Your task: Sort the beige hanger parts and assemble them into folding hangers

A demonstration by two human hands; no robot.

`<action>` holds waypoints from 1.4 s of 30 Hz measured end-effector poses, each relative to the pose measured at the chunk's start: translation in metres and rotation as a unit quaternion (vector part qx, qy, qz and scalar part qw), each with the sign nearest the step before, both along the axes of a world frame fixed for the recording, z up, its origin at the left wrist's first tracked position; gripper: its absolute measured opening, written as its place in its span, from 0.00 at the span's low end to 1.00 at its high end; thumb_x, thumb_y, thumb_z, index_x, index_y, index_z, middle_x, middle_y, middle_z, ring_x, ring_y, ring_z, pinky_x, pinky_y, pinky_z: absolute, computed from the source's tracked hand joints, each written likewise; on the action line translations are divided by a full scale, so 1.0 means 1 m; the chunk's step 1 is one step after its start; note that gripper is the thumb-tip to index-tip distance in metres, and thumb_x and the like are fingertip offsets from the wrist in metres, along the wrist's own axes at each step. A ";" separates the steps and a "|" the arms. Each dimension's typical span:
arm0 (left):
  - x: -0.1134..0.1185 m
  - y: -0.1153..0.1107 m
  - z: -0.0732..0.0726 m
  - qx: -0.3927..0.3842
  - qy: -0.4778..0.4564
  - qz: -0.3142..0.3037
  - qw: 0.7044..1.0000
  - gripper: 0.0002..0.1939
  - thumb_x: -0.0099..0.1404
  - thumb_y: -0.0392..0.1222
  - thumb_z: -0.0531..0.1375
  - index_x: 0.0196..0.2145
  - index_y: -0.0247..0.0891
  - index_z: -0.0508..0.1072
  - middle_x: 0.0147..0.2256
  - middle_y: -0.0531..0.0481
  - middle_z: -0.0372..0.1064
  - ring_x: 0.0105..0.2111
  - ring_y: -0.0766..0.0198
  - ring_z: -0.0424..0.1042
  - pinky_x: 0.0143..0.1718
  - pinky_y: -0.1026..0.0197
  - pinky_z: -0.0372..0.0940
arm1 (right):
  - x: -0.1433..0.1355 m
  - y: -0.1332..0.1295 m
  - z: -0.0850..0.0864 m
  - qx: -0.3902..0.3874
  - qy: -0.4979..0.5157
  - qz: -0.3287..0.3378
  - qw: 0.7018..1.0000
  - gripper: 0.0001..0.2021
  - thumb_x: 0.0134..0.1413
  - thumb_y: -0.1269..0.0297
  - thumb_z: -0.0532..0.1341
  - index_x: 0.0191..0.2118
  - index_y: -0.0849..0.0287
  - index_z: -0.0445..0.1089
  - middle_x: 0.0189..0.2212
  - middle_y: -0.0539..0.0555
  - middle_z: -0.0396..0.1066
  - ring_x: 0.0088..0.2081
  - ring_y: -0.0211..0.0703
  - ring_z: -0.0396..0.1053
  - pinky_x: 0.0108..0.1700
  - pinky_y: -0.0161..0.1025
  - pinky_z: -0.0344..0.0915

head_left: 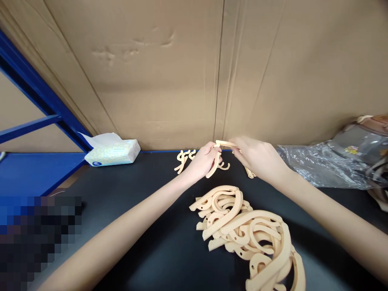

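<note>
Beyond the heaped parts (251,217) on the counter (169,254), the left hand (209,155) pinches a bent cream piece (226,143) near its corner while the right hand (254,155) grasps its upper end, presumably for steadiness.

Left of the left hand (206,158), I have a soft tissue pack (113,154) with a white sheet sticking up. Farther out that way I make out a blue frame (30,83) and a blue surface (36,171). Beyond both hands I see a creased cardboard wall (151,81). Right of the right hand (256,159) I get crumpled clear plastic (318,167), beside a bulky see-through object (348,139) I can't identify.
</note>
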State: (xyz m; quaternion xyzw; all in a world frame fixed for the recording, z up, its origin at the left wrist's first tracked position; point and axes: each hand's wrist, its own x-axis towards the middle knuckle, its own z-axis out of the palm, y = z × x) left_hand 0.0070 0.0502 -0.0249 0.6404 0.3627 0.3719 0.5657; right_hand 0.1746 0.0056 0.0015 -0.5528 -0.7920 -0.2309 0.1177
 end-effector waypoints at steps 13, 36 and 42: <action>0.003 -0.022 0.002 0.215 0.246 0.022 0.945 0.12 0.71 0.47 0.45 0.31 0.40 0.58 0.22 0.54 0.58 0.25 0.61 0.64 0.31 0.61 0.56 | -0.003 0.007 -0.011 -0.124 0.158 0.041 0.979 0.10 0.57 0.75 0.49 0.31 0.62 0.66 0.23 0.55 0.71 0.23 0.42 0.67 0.25 0.35 0.53; -0.078 0.037 -0.045 0.277 0.458 0.100 0.839 0.34 0.63 0.62 0.52 0.61 0.40 0.57 0.63 0.37 0.50 0.63 0.45 0.45 0.60 0.44 0.46 | 0.107 -0.012 -0.077 -0.044 0.174 -0.035 0.983 0.08 0.59 0.63 0.51 0.41 0.55 0.65 0.45 0.55 0.72 0.40 0.47 0.72 0.35 0.41 0.66; -0.070 0.038 -0.056 0.260 0.475 0.078 0.837 0.26 0.69 0.51 0.46 0.61 0.41 0.57 0.66 0.39 0.43 0.66 0.46 0.37 0.61 0.39 0.38 | 0.105 -0.013 -0.071 -0.015 0.142 -0.080 0.987 0.08 0.59 0.66 0.50 0.39 0.56 0.66 0.40 0.52 0.74 0.33 0.45 0.73 0.28 0.38 0.63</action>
